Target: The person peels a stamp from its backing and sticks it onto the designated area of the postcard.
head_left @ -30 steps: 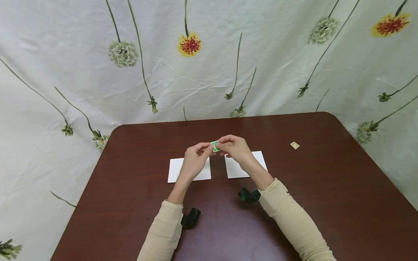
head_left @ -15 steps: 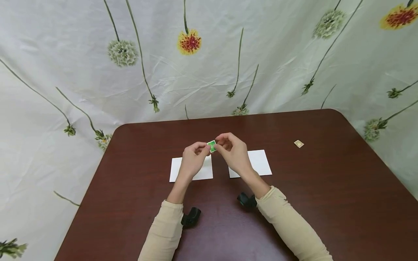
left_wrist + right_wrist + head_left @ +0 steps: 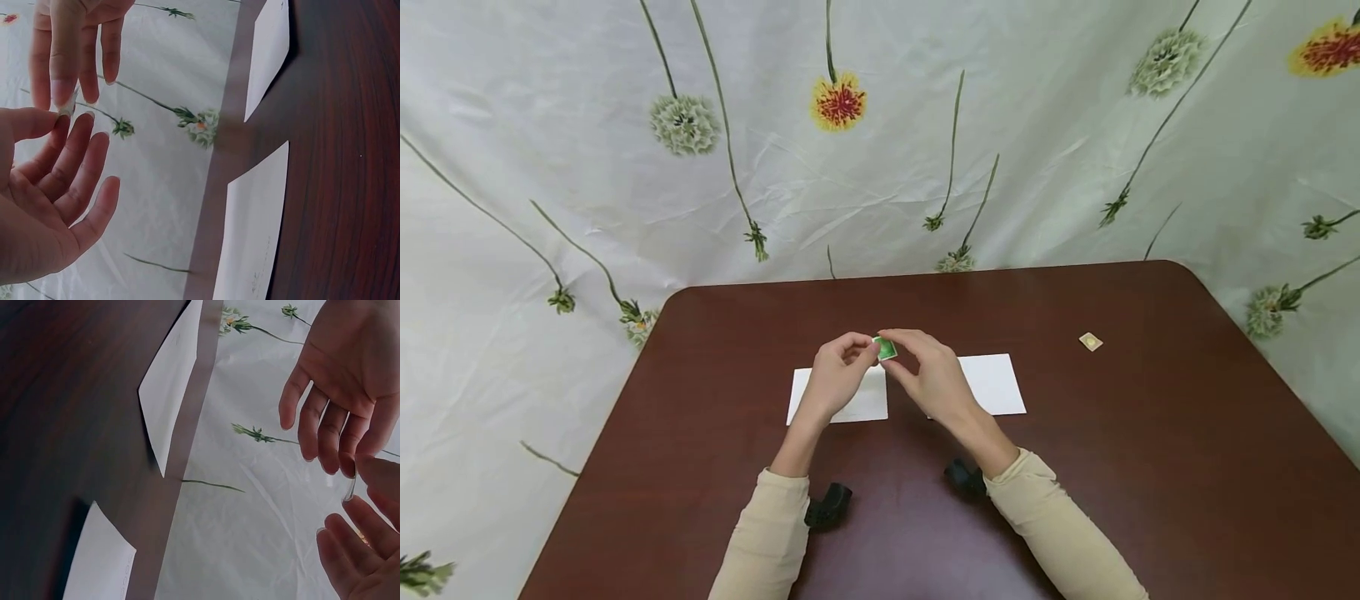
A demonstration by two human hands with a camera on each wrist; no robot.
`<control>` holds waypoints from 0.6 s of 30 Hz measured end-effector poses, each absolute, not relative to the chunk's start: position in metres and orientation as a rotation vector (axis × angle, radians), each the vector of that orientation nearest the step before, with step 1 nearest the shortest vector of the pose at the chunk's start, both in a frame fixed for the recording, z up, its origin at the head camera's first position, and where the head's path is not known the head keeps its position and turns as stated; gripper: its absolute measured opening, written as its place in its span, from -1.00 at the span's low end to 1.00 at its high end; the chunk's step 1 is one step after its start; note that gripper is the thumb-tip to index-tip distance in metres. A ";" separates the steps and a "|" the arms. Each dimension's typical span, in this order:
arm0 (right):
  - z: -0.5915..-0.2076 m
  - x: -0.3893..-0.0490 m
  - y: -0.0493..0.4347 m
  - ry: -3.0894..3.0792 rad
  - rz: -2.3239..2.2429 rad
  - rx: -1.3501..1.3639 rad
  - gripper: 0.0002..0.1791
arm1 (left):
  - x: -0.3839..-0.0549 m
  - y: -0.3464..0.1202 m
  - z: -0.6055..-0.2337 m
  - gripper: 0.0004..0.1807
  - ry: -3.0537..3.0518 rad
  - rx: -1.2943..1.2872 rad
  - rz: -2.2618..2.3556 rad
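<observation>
Right thumb (image 3: 898, 374) and forefinger (image 3: 906, 336) farther apart, both hands (image 3: 837, 379) in a pinch on the green card (image 3: 887, 348)

Room between right paper (image 3: 992, 385) and beige card (image 3: 1091, 342), fabric (image 3: 1037, 150) behind table (image 3: 1150, 467)

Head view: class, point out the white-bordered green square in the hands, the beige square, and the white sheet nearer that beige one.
White-bordered green square (image 3: 887, 348): head view, on its green face.
Beige square (image 3: 1091, 342): head view, middle of its upper face.
White sheet (image 3: 993, 385): head view, its uncovered part.
</observation>
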State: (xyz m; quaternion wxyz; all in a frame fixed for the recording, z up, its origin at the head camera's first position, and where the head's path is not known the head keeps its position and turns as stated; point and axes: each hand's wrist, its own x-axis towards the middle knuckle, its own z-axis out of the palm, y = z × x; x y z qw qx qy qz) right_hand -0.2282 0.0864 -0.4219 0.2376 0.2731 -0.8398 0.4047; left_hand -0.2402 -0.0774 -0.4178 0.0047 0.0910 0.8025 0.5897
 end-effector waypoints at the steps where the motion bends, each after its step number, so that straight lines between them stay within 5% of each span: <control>1: -0.422 -0.228 0.087 -2.298 1.106 0.750 -0.60 | -0.240 -0.078 -0.418 -0.82 2.511 0.289 1.846; 18: -0.422 -0.227 0.093 -2.237 1.129 0.814 -0.71 | -0.236 -0.075 -0.416 -0.78 2.441 0.368 1.907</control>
